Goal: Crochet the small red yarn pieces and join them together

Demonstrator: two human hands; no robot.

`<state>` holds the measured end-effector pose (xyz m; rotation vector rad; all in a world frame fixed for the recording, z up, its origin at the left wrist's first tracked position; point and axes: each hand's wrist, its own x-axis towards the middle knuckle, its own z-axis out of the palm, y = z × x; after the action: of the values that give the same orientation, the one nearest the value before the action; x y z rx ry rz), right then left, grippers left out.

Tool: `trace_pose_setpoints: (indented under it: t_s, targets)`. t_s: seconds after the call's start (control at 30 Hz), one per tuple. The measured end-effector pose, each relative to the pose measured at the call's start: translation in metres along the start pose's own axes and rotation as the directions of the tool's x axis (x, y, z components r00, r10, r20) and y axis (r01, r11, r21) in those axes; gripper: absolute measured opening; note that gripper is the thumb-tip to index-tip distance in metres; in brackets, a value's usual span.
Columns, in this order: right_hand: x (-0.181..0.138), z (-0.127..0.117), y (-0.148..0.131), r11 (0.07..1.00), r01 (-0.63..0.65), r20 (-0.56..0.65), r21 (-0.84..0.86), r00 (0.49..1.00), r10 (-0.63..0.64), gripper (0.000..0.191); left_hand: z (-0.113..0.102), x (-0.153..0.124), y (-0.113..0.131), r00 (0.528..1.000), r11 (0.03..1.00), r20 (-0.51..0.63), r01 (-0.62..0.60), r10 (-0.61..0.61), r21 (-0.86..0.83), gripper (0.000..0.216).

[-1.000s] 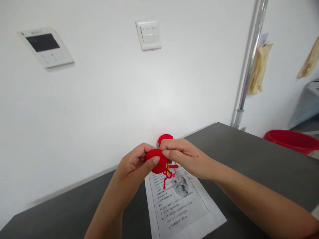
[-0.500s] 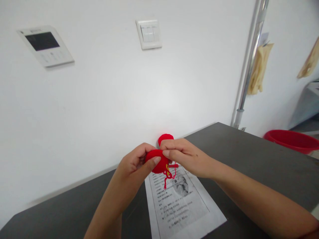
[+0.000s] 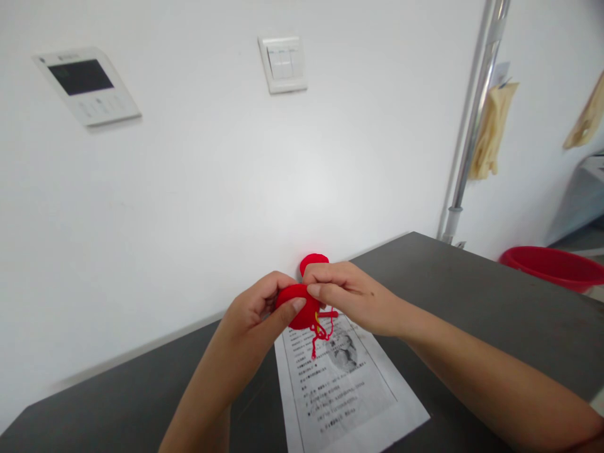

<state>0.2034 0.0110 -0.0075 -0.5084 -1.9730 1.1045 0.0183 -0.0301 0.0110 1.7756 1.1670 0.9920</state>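
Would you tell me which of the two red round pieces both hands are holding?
The nearer red piece, pinched between left hand and right hand, threads dangling; the other red piece peeks out behind the right hand.

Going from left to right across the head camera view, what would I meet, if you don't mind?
Wall panel → left hand → right hand → metal pole → red basin. Both hands grip a red knitted piece.

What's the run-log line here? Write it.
left hand + right hand: grip on red yarn piece | beneath: printed sheet on table
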Motion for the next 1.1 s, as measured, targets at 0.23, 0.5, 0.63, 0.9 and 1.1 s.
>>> trace_pose_setpoints:
  t_s: [0.23,0.5,0.63,0.9,1.1]
  targets:
    - [0.0006,0.0002,-0.0014,0.999,0.027,-0.002,0.022,1.000,-0.027,0.021,-0.0003,-0.0006,-0.0022,1.000,1.000,0.020,0.008,-0.009,0.008,0.017]
    - [-0.0016,0.0006,-0.0006,1.000,0.020,0.003,0.023,1.000,-0.020,0.023,-0.0010,-0.0007,-0.0002,1.000,0.999,0.014,0.010,-0.011,0.032,0.018]
    - [-0.0014,0.0005,-0.0002,0.999,0.023,-0.005,0.033,1.000,-0.023,0.024,-0.0005,-0.0012,-0.0012,1.000,0.999,0.021,0.007,-0.007,0.039,0.018]
    - [0.0003,0.0017,-0.0003,1.000,0.015,-0.015,0.000,1.000,-0.015,0.021,-0.0014,-0.0008,-0.0043,0.998,0.996,0.049,0.023,-0.027,0.084,0.021]
    - [-0.0008,0.0003,-0.0029,1.000,-0.012,-0.022,-0.019,1.000,0.011,0.019,-0.0009,-0.0012,-0.0022,0.998,0.996,0.042,0.034,-0.037,0.082,0.020]
